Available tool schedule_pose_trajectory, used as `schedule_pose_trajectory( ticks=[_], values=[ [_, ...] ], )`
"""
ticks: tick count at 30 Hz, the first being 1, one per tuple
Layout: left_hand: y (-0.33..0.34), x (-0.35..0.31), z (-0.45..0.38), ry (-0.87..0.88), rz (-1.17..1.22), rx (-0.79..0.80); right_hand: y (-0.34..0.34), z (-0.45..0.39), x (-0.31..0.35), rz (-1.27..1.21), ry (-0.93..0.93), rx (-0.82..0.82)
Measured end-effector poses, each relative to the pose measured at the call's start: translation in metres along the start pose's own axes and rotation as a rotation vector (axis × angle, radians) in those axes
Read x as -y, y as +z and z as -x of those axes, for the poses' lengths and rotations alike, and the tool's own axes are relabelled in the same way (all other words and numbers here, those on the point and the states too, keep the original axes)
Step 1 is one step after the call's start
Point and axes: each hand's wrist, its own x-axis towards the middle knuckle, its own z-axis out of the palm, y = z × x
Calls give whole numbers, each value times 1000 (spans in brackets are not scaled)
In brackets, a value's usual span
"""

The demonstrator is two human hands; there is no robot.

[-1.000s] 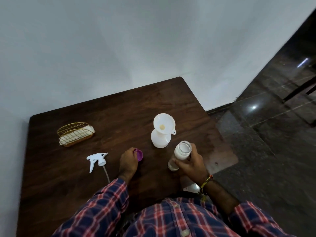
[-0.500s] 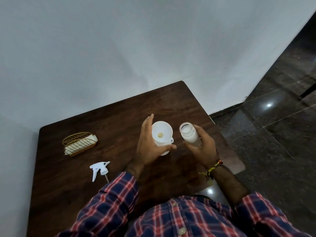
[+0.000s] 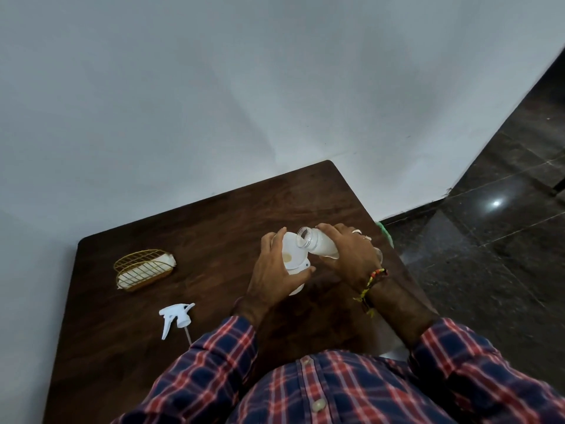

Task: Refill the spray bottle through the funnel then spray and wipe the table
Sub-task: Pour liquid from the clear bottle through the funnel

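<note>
White wall [image 3: 214, 102] fills most of the view, w/ dark polished floor [image 3: 504, 240] at right. Dark wood bench [image 3: 189, 228] sits in the corner below it. Person's plaid shirt [image 3: 336, 390] covers the bottom edge, both sleeves reaching fwd. Left hand [image 3: 272, 276] is wrapped round the white spray bottle [image 3: 296, 289], thumb across the front, fingers curled behind, just under the funnel [image 3: 292, 251] seated in the bottle's neck; bottle stands upright on the bench, mostly hidden by the hand. Right hand [image 3: 351, 255] grips a small clear bottle [image 3: 319, 244] w/ white liquid, tipped nearly horizontal, open mouth over the funnel's rim; liquid sits toward the bottle's lower end, no stream visible. Rings on the right fingers, beaded thread band [image 3: 371, 283] on the wrist. Gold wire basket [image 3: 143, 269] w/ a folded white cloth [image 3: 146, 272] inside lies well apart at bench left. White trigger sprayer head [image 3: 175, 318] w/ dip tube lies on the bench near the left sleeve, detached from the bottle. A bit of green [image 3: 385, 235] shows past the bench's right edge; can't tell what.
</note>
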Motion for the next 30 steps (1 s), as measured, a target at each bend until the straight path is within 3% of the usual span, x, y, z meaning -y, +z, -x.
schedule_pose_trajectory(
  ticks=[11,30],
  values=[
    [-1,1,6,-16,51,-42,-9,-12,0,219,-119,52],
    [0,-2,4,2,46,-43,-22,-16,3,297,-140,95]
  ],
)
